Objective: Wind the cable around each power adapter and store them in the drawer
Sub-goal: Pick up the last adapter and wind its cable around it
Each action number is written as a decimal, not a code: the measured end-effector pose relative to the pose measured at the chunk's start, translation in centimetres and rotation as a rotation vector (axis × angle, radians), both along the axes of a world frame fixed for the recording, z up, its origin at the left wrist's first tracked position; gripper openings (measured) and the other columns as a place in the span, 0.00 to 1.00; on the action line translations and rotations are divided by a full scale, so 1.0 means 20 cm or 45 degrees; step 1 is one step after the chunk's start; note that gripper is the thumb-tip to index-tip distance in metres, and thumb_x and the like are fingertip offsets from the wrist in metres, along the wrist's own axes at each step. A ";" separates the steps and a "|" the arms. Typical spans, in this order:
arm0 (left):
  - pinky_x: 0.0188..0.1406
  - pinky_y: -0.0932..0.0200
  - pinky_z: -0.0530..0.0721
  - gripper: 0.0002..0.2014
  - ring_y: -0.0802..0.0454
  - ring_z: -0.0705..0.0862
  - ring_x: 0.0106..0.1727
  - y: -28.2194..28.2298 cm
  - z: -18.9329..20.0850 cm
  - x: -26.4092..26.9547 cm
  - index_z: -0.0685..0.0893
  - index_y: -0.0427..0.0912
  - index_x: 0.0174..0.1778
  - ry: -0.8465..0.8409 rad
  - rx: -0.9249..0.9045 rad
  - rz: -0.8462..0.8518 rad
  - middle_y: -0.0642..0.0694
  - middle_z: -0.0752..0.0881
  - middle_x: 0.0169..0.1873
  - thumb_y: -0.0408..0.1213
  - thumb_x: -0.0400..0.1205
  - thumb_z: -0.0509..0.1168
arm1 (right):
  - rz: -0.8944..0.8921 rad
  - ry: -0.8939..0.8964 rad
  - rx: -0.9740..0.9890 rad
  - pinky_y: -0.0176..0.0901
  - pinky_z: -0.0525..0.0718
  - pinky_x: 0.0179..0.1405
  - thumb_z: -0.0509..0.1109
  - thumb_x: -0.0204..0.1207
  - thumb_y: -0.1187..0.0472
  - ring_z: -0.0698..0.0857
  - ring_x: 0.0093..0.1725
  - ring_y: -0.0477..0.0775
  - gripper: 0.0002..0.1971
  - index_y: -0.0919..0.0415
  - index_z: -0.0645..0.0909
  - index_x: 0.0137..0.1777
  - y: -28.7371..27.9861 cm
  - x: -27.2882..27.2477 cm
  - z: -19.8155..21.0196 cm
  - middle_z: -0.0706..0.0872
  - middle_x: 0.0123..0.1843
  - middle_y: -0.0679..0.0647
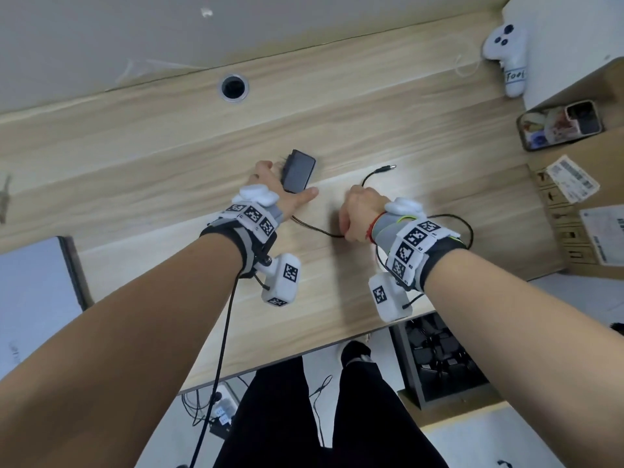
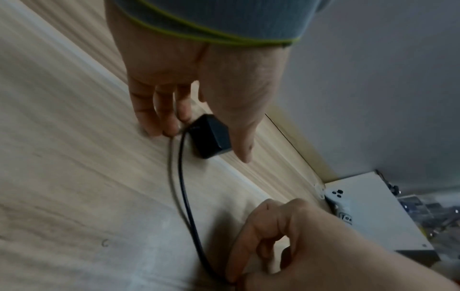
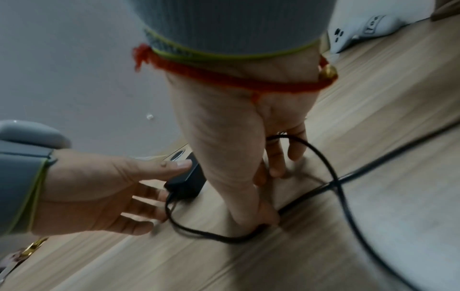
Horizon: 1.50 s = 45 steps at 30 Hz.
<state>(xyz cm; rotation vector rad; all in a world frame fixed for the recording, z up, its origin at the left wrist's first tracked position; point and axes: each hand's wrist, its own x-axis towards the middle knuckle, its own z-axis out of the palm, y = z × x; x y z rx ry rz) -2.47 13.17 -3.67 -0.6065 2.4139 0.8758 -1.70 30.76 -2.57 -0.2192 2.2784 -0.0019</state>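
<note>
A black power adapter point(image 1: 299, 175) point(image 2: 211, 135) point(image 3: 186, 183) lies on the wooden desk point(image 1: 152, 146). My left hand point(image 1: 290, 179) point(image 2: 206, 144) brackets it, thumb straight along one side and straight fingers point(image 2: 159, 122) touching the other side by the cable exit. Its thin black cable point(image 1: 314, 228) point(image 2: 184, 187) point(image 3: 331, 171) trails right across the desk and ends in a barrel plug point(image 1: 388, 168). My right hand point(image 1: 344, 234) point(image 3: 268, 224) pinches the cable between thumb and forefinger, low on the desk. An open grey drawer point(image 1: 410, 366) under the desk's right end holds several black adapters.
A round cable hole point(image 1: 233, 86) sits near the wall. A white gadget point(image 1: 506, 52), a phone point(image 1: 560, 128) and cardboard boxes point(image 1: 574, 214) crowd the right end. A grey panel point(image 1: 33, 298) lies at the left. Cables hang below the desk's front edge.
</note>
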 end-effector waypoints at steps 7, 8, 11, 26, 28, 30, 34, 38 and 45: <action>0.41 0.48 0.83 0.29 0.42 0.83 0.41 0.05 0.08 -0.07 0.77 0.45 0.50 -0.170 -0.113 -0.170 0.45 0.84 0.42 0.57 0.63 0.78 | -0.205 0.185 -0.285 0.52 0.78 0.59 0.73 0.68 0.53 0.74 0.63 0.62 0.11 0.48 0.84 0.52 0.02 0.06 0.01 0.77 0.61 0.54; 0.44 0.46 0.87 0.24 0.40 0.85 0.40 0.05 0.10 -0.05 0.76 0.49 0.41 -0.132 -0.057 -0.156 0.45 0.85 0.39 0.56 0.60 0.78 | -0.227 0.227 -0.313 0.51 0.75 0.61 0.73 0.68 0.51 0.73 0.65 0.62 0.12 0.46 0.84 0.52 0.02 0.07 0.02 0.76 0.63 0.52; 0.45 0.41 0.89 0.20 0.39 0.89 0.38 0.08 0.18 0.01 0.72 0.51 0.31 -0.051 0.110 -0.052 0.43 0.89 0.37 0.53 0.60 0.77 | -0.198 0.327 -0.317 0.55 0.64 0.70 0.74 0.68 0.43 0.62 0.76 0.62 0.17 0.37 0.83 0.58 0.01 0.13 0.06 0.68 0.78 0.46; 0.27 0.55 0.87 0.29 0.48 0.84 0.25 0.10 0.94 0.18 0.71 0.39 0.63 0.236 0.605 -0.033 0.37 0.88 0.39 0.33 0.71 0.79 | -0.440 0.252 -0.976 0.35 0.67 0.29 0.70 0.81 0.49 0.69 0.26 0.42 0.12 0.50 0.85 0.38 0.13 0.20 0.68 0.72 0.27 0.45; 0.28 0.50 0.90 0.28 0.44 0.84 0.27 0.08 1.10 0.22 0.73 0.40 0.62 0.285 0.610 -0.115 0.38 0.87 0.39 0.32 0.71 0.80 | -0.495 0.320 -1.083 0.35 0.68 0.31 0.68 0.83 0.49 0.70 0.28 0.41 0.11 0.53 0.87 0.43 0.16 0.21 0.84 0.73 0.27 0.44; 0.22 0.55 0.87 0.28 0.45 0.84 0.25 0.07 1.19 0.24 0.73 0.43 0.61 0.280 0.635 -0.213 0.39 0.87 0.39 0.30 0.71 0.80 | -0.586 0.337 -1.186 0.28 0.68 0.31 0.64 0.85 0.48 0.73 0.26 0.35 0.14 0.55 0.87 0.48 0.17 0.19 0.97 0.76 0.25 0.38; 0.22 0.58 0.83 0.29 0.46 0.84 0.23 0.06 1.42 0.31 0.73 0.47 0.62 0.380 0.613 -0.426 0.40 0.86 0.37 0.28 0.70 0.81 | -0.623 0.406 -1.294 0.33 0.66 0.33 0.59 0.85 0.42 0.72 0.23 0.35 0.23 0.60 0.86 0.47 0.17 0.22 1.22 0.74 0.27 0.39; 0.29 0.53 0.88 0.30 0.49 0.86 0.26 0.04 1.60 0.35 0.75 0.47 0.65 0.548 0.633 -0.346 0.42 0.87 0.41 0.35 0.70 0.82 | -0.558 0.488 -1.398 0.30 0.66 0.31 0.61 0.86 0.46 0.75 0.22 0.30 0.16 0.53 0.85 0.47 0.14 0.22 1.38 0.77 0.20 0.32; 0.62 0.25 0.79 0.37 0.41 0.92 0.36 0.04 1.75 0.41 0.87 0.41 0.52 0.614 0.823 0.017 0.51 0.89 0.38 0.70 0.61 0.74 | -0.519 0.625 -1.591 0.30 0.64 0.31 0.60 0.87 0.48 0.74 0.22 0.32 0.16 0.49 0.80 0.38 0.02 0.25 1.56 0.76 0.21 0.33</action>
